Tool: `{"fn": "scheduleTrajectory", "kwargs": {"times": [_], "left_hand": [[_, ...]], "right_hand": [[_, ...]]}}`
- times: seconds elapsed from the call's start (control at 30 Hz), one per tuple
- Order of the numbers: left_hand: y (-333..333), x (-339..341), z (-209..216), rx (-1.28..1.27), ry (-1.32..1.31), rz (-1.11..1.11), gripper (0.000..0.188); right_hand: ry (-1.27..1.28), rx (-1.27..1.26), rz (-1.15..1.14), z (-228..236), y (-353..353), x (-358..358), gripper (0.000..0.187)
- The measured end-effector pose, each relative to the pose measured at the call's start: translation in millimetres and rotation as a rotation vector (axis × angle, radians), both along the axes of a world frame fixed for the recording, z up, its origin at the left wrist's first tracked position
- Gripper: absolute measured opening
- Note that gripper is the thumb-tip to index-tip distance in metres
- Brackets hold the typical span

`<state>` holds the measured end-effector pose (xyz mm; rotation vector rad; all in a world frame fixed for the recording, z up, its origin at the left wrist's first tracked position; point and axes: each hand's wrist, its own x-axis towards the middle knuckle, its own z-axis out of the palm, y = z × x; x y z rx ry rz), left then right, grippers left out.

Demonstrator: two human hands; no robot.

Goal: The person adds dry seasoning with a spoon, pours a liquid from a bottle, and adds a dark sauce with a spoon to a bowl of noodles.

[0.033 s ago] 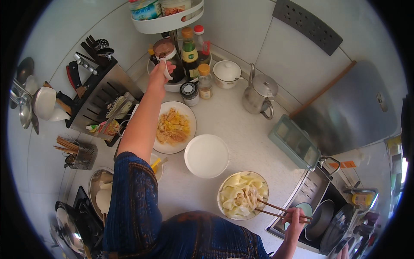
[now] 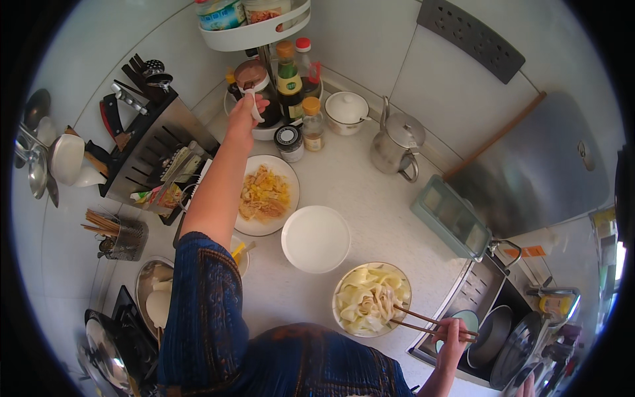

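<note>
At the lower shelf of a corner rack, my left hand (image 2: 247, 114) is closed round the white handle of a jug (image 2: 254, 74) with a brownish see-through lid. Dark contents show in the jug, which stands among the bottles. My right hand (image 2: 452, 339) pinches a pair of wooden chopsticks (image 2: 430, 321). Their tips reach into a bowl of wide pale noodles (image 2: 372, 299) close to my body. An empty white bowl (image 2: 315, 239) stands left of the noodles. Behind it, partly covered by my left forearm, is a plate of yellow scrambled food (image 2: 264, 195), perhaps egg.
Beside the jug stand a soy-sauce-like bottle (image 2: 289, 83), a black-lidded jar (image 2: 289, 142) and an orange-capped shaker (image 2: 313, 124). Further right are a lidded white pot (image 2: 347, 111), a steel kettle (image 2: 397, 145) and a green container (image 2: 450, 218). A knife rack (image 2: 155, 145) stands left, a sink (image 2: 483, 331) right.
</note>
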<state>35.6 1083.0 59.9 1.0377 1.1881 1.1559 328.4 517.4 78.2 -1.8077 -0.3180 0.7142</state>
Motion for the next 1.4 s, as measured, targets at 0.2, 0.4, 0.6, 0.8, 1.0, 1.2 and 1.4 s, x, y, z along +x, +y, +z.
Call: {"fn": "scheduleTrajectory", "kwargs": {"times": [0.2,0.4,0.6,0.8,1.0,1.2,1.4], "left_hand": [[13.3,1.5,-24.0,-0.002,0.014,0.011,0.032],[1.6,6.0,-14.2,0.197,0.255,0.308,0.027],[-75.2,89.5,19.8,1.078,0.561,-0.099,0.030],[-41.8,189.7,-12.1,0.780,0.944,-0.355,0.041],[15.5,230.8,-33.6,0.590,1.348,-0.351,0.044],[30.8,231.5,-26.8,0.447,1.470,-0.482,0.042],[17.6,226.9,-16.2,0.453,1.435,-0.562,0.039]], "right_hand": [[0.011,-0.009,-0.016,1.7,1.9,0.6,0.031],[0.031,-0.019,-0.003,-2.7,2.8,3.1,0.031],[0.009,-0.003,0.045,-2.3,3.5,5.7,0.031],[0.019,0.018,0.082,1.3,5.2,5.9,0.032],[0.059,-0.017,0.071,1.1,3.7,6.3,0.031],[0.076,-0.008,0.100,2.1,9.2,3.9,0.027],[0.047,0.000,0.141,0.2,12.0,3.8,0.026]]}}
